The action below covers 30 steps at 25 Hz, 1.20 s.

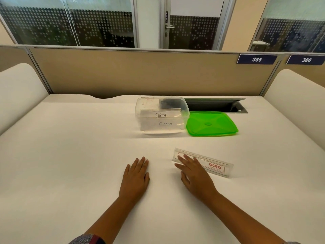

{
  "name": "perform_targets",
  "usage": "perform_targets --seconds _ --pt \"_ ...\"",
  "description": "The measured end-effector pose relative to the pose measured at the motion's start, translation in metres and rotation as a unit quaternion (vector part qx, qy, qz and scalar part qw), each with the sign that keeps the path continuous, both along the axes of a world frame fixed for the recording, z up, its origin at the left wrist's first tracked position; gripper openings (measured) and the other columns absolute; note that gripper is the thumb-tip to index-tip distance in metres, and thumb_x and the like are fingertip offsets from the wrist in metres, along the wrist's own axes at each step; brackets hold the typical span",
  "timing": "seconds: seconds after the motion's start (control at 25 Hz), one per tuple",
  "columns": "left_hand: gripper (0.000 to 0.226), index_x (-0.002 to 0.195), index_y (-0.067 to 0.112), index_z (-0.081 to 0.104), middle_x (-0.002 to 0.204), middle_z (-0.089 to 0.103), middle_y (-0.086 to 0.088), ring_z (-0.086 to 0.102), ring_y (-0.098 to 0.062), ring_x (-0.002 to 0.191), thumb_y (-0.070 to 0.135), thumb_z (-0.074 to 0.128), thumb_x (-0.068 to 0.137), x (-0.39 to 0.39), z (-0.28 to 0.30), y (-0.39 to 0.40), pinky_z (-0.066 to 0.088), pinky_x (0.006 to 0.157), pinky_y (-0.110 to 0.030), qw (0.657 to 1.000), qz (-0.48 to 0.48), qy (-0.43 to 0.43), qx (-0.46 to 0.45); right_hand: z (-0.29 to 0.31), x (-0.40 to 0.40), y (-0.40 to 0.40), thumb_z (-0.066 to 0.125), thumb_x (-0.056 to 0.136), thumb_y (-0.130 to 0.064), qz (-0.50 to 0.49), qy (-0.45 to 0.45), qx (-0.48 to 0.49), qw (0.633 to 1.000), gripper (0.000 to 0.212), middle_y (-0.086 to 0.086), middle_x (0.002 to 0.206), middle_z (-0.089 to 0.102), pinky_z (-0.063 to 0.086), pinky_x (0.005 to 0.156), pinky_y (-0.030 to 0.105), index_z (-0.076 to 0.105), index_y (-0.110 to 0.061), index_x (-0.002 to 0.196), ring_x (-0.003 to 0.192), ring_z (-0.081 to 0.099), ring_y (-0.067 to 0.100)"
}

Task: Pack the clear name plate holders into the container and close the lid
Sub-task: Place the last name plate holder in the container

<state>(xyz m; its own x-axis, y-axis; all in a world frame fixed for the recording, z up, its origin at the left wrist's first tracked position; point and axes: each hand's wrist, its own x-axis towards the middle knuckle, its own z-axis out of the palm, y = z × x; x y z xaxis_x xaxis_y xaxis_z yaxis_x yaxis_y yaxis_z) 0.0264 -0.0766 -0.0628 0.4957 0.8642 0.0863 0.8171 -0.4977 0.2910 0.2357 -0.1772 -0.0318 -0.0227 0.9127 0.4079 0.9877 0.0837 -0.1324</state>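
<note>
Head view, green lid [212, 124] beside open container [161, 115], cable hatch [218, 105] behind

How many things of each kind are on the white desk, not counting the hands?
Clear container: 1
Green lid: 1
Name plate holder lying on the desk: 1
Name plate holders inside the container: at least 2, exact number unclear
Total: at least 5

A white worktop [70, 155] ends at a beige partition [140, 73] bearing signs 385 [257, 59] and 386 [306, 60]. Behind stand dotted glass panels [70, 22] and a door [193, 23].
</note>
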Motion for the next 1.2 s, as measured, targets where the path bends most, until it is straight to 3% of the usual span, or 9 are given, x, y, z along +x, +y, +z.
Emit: perform_targets --seconds 0.32,0.48,0.64,0.8,0.92,1.04,1.12,1.2 --pt "0.05 0.144 0.024 0.022 0.156 0.019 0.006 0.012 -0.015 0.144 0.027 0.031 0.095 0.003 0.0 -0.001 0.008 0.118 -0.037 1.0 0.001 -0.01 -0.002 0.01 0.024 0.005 0.059 0.083 -0.01 -0.15 -0.006 -0.055 0.987 0.052 0.007 0.138 0.052 0.028 0.11 0.053 0.048 -0.019 0.133 0.128 0.048 0.026" --pt "0.05 0.144 0.025 0.024 0.155 0.022 0.005 0.014 -0.016 0.144 0.026 0.032 0.094 0.003 -0.001 -0.002 0.01 0.118 -0.037 1.0 0.005 -0.021 0.003 0.011 0.024 0.006 0.077 0.062 0.002 -0.162 -0.029 -0.009 0.986 0.063 0.006 0.109 0.071 0.046 0.094 0.055 0.061 -0.017 0.12 0.1 0.067 0.024" --pt "0.051 0.144 0.025 0.02 0.156 0.019 0.005 0.013 -0.016 0.144 0.026 0.03 0.094 0.003 -0.002 0.0 0.008 0.118 -0.037 1.0 0.007 -0.017 0.018 0.01 0.024 0.005 0.077 0.057 0.008 -0.149 -0.042 0.012 0.988 0.066 0.006 0.101 0.072 0.055 0.082 0.046 0.064 -0.017 0.116 0.085 0.069 0.026" --pt "0.052 0.145 0.026 0.017 0.156 0.016 0.006 0.011 -0.015 0.145 0.027 0.028 0.095 0.002 -0.005 -0.001 0.007 0.118 -0.037 1.0 0.008 -0.003 0.019 0.011 0.022 0.005 0.074 0.058 0.011 -0.121 -0.023 0.036 0.992 0.062 0.003 0.092 0.073 0.054 0.059 0.033 0.065 -0.018 0.113 0.072 0.067 0.023" --pt "0.05 0.143 0.027 0.024 0.155 0.02 0.007 0.013 -0.013 0.144 0.027 0.032 0.094 0.0 -0.002 0.004 0.008 0.118 -0.035 1.0 -0.002 -0.015 0.003 0.014 0.019 0.006 0.073 0.058 0.013 -0.081 -0.03 0.057 0.995 0.064 0.0 0.09 0.072 0.053 0.059 0.029 0.065 -0.02 0.112 0.073 0.066 0.021" --pt "0.043 0.134 0.026 0.044 0.148 0.037 0.006 0.03 -0.012 0.138 0.022 0.048 0.092 -0.006 0.01 0.014 0.019 0.115 -0.031 0.986 0.0 -0.146 -0.086 0.015 0.012 0.007 0.073 0.06 0.014 -0.041 -0.023 0.068 0.997 0.066 0.0 0.093 0.071 0.054 0.064 0.029 0.063 -0.02 0.115 0.079 0.066 0.021" --pt "0.042 0.128 0.026 0.052 0.137 0.048 0.011 0.042 -0.009 0.129 0.02 0.06 0.086 -0.009 0.021 0.014 0.028 0.109 -0.024 0.948 0.013 -0.281 -0.149 0.018 0.004 0.01 0.072 0.058 0.016 -0.013 -0.016 0.075 0.997 0.07 0.0 0.094 0.07 0.053 0.065 0.028 0.062 -0.021 0.117 0.08 0.065 0.02" --pt "0.042 0.12 0.031 0.056 0.129 0.05 0.017 0.046 -0.003 0.121 0.021 0.068 0.081 -0.004 0.033 0.01 0.033 0.104 -0.021 0.92 0.018 -0.353 -0.168 0.022 -0.005 0.016 0.071 0.057 0.017 0.016 -0.003 0.084 0.996 0.072 -0.001 0.094 0.07 0.051 0.065 0.026 0.061 -0.022 0.118 0.081 0.065 0.02"
